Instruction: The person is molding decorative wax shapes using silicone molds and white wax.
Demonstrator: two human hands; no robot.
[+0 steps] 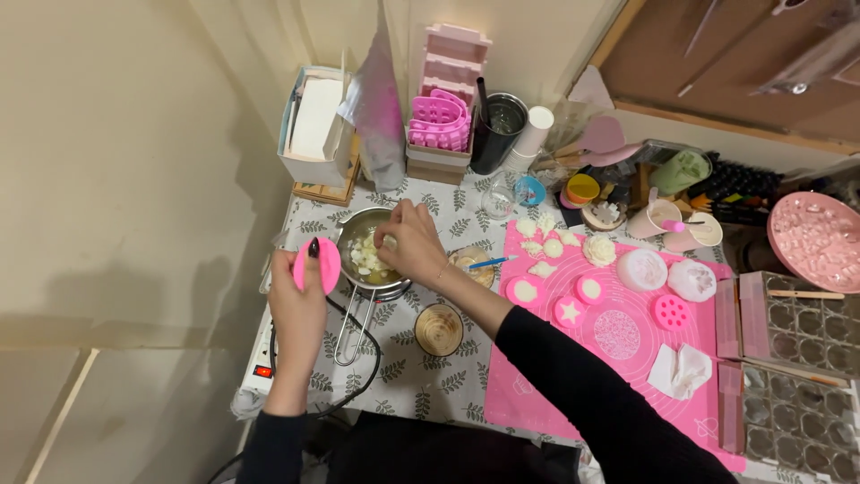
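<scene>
While left hand pinches small pink silicone mould beside pot, right hand hovers over steel pot, fingers curled, grip contents hard to tell. Mould looks soft, bendy, light, so hold by rim. Pot holds pale waxy chunks, probably crumbly and a bit slippery. Small wooden bowl nearby, looks empty.
</scene>
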